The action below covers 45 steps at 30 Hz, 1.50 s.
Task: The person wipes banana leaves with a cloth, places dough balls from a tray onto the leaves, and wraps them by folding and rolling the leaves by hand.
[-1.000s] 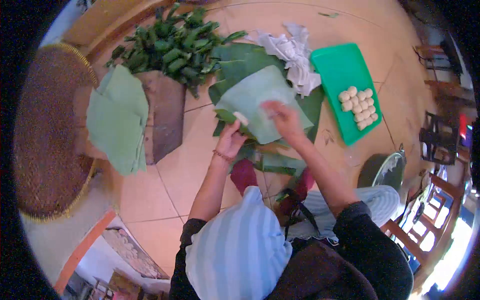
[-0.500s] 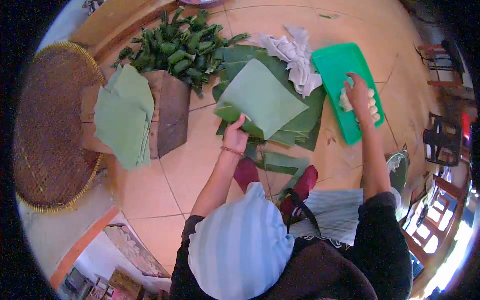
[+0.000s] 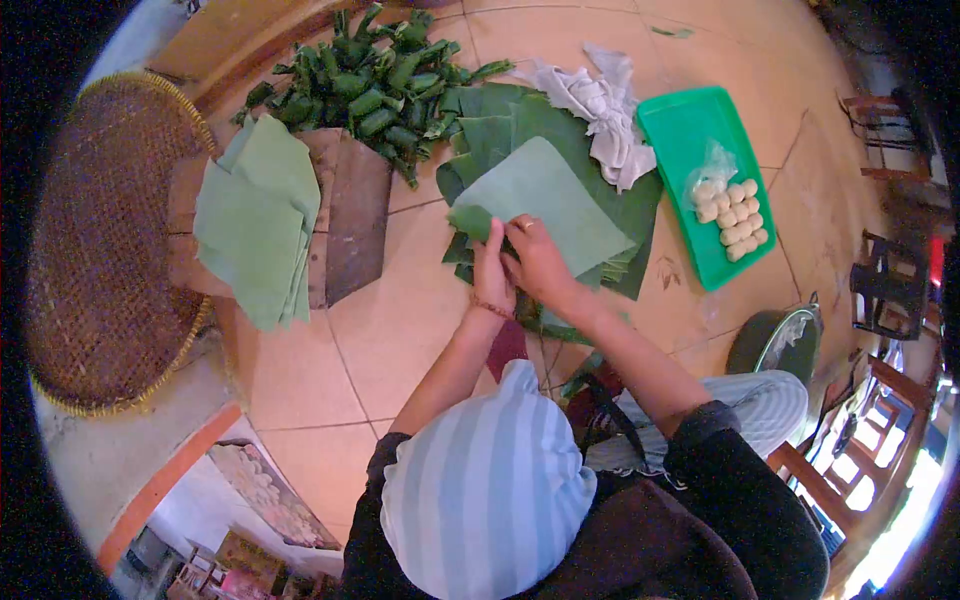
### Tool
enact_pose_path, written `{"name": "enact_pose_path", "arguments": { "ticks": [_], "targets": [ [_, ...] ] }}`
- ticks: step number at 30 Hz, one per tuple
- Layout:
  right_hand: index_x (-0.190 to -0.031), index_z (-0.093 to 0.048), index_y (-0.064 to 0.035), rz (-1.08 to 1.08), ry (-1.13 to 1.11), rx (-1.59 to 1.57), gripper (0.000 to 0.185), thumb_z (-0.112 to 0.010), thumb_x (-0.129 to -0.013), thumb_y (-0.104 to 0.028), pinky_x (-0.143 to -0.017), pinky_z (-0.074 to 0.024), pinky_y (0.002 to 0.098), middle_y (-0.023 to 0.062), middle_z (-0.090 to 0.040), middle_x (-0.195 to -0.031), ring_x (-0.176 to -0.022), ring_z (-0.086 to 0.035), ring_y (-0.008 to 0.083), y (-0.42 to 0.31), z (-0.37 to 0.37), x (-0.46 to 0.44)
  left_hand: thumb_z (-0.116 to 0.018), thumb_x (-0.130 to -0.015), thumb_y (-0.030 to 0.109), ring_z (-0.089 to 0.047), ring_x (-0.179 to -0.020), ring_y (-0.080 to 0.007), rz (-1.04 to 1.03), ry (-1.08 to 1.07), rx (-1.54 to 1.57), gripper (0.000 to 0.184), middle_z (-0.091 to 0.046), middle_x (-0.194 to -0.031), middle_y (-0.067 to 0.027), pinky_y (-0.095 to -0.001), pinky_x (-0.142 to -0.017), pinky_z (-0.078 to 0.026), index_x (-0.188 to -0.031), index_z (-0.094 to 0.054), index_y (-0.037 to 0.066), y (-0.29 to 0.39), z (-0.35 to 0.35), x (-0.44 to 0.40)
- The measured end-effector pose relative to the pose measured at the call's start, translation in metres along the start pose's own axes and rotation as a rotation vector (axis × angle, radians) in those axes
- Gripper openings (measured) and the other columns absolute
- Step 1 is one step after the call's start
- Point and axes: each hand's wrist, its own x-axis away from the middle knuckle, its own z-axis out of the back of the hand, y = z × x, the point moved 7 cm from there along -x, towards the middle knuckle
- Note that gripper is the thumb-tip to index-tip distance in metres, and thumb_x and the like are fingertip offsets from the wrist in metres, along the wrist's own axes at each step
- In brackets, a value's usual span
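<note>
My left hand (image 3: 491,273) grips the near-left corner of a pale green banana leaf sheet (image 3: 562,200), whose darker strip (image 3: 470,222) is folded at that corner. Right beside it, my right hand (image 3: 541,264) has its fingers closed on the same corner, touching my left hand. Whether a dough ball is between the fingers is hidden. Under this sheet lie darker banana leaves (image 3: 490,140) on the floor. To the right, pale dough balls (image 3: 738,216) sit in rows in a green tray (image 3: 665,125), next to a crumpled clear plastic bag (image 3: 713,165).
A heap of folded leaf parcels (image 3: 372,95) lies at the back. Cut leaf sheets (image 3: 258,215) rest on a wooden block (image 3: 357,220) at left, beside a round woven tray (image 3: 110,240). A white cloth (image 3: 605,115) lies near the leaves; a dark round container (image 3: 760,340) stands at right.
My right hand has moved left from the dough balls in the green tray to the banana leaf, joining my left hand. The dough balls and plastic bag are now uncovered.
</note>
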Motion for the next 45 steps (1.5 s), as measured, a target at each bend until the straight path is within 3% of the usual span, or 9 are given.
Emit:
{"name": "enact_pose_path", "arguments": {
  "ticks": [6,12,23,26,32,35,40,43,45],
  "targets": [
    [-0.100,-0.058,0.0041,-0.151,-0.093,-0.320,0.033,-0.066,-0.071,-0.009,-0.075,-0.0444,0.0308,0.0118,-0.056,-0.091,-0.083,-0.056,0.0227,0.036,-0.003,-0.016,-0.058,-0.084,0.025,-0.050,-0.100,-0.0155,-0.058,-0.029,-0.246,0.040,-0.052,-0.107,-0.0050,-0.0309,-0.083,-0.042,-0.116,-0.042,0.007,0.019,-0.023,0.025],
    [-0.104,-0.059,-0.0023,-0.427,-0.257,-0.806,0.033,-0.067,-0.074,-0.013,-0.077,-0.0436,0.0266,0.0028,-0.057,-0.098,-0.090,-0.054,0.0129,0.032,0.033,-0.016,-0.057,-0.085,0.022,-0.053,-0.095,-0.0141,0.124,-0.200,-0.069,0.030,-0.055,-0.101,-0.0031,-0.0305,-0.080,-0.043,-0.110,-0.048,0.009,0.026,-0.053,0.019],
    [-0.112,-0.053,0.0026,-0.018,0.452,-0.425,0.041,-0.065,-0.074,-0.005,-0.080,-0.0461,0.0306,0.0125,-0.057,-0.099,-0.091,-0.058,0.0209,-0.060,0.171,-0.013,-0.056,-0.084,0.015,-0.056,-0.089,-0.0154,-0.201,-0.535,-0.550,0.027,-0.057,-0.098,-0.0062,-0.0294,-0.078,-0.045,-0.108,-0.049,0.004,0.104,-0.230,0.098],
    [-0.104,-0.055,0.0020,-0.012,0.480,-0.912,0.039,-0.066,-0.070,-0.012,-0.079,-0.0453,0.0352,0.0177,-0.057,-0.097,-0.091,-0.056,0.0273,-0.075,0.202,-0.014,-0.056,-0.085,0.014,-0.056,-0.088,-0.0161,-0.170,-0.712,-0.572,0.028,-0.057,-0.099,-0.0060,-0.0304,-0.079,-0.045,-0.109,-0.049,0.003,0.121,-0.278,0.124],
    [-0.108,-0.052,0.0012,0.224,0.847,-0.500,0.041,-0.067,-0.072,-0.013,-0.079,-0.0455,0.0337,0.0154,-0.060,-0.095,-0.090,-0.058,0.0250,-0.142,0.281,0.031,-0.056,-0.084,0.016,-0.050,-0.105,-0.0181,-0.206,-0.837,-0.818,0.039,-0.053,-0.114,-0.0041,-0.0334,-0.092,-0.038,-0.120,-0.046,0.006,0.129,-0.343,0.191],
    [-0.108,-0.053,0.0008,0.204,0.809,-0.579,0.039,-0.067,-0.074,-0.013,-0.079,-0.0455,0.0333,0.0150,-0.060,-0.096,-0.088,-0.058,0.0227,-0.136,0.294,0.037,-0.056,-0.084,0.017,-0.045,-0.110,-0.0177,-0.257,-0.922,-0.897,0.041,-0.050,-0.118,-0.0044,-0.0337,-0.095,-0.034,-0.122,-0.044,0.007,0.123,-0.358,0.218],
    [-0.105,-0.056,0.0005,0.194,0.820,-0.711,0.036,-0.067,-0.074,-0.014,-0.079,-0.0457,0.0333,0.0147,-0.061,-0.098,-0.089,-0.058,0.0217,-0.139,0.302,0.062,-0.059,-0.084,0.016,-0.052,-0.095,-0.0140,-0.348,-0.874,-0.820,0.031,-0.056,-0.104,-0.0035,-0.0284,-0.084,-0.040,-0.111,-0.050,0.005,0.112,-0.353,0.215],
    [-0.112,-0.050,0.0021,0.305,0.967,0.086,0.039,-0.064,-0.078,-0.009,-0.085,-0.0434,0.0335,0.0109,-0.057,-0.107,-0.097,-0.054,0.0190,-0.163,0.320,0.098,-0.061,-0.083,0.016,-0.054,-0.087,-0.0102,-0.404,-0.802,-0.739,0.025,-0.059,-0.096,-0.0022,-0.0243,-0.077,-0.042,-0.103,-0.055,0.004,0.105,-0.341,0.216],
    [-0.110,-0.051,0.0024,0.181,1.053,0.156,0.037,-0.064,-0.077,-0.010,-0.085,-0.0426,0.0328,0.0108,-0.056,-0.109,-0.098,-0.053,0.0187,-0.157,0.332,0.121,-0.063,-0.082,0.018,-0.053,-0.084,-0.0079,-0.402,-0.754,-0.746,0.025,-0.059,-0.093,-0.0012,-0.0230,-0.074,-0.042,-0.101,-0.056,0.004,0.103,-0.330,0.223]
  ]
}}
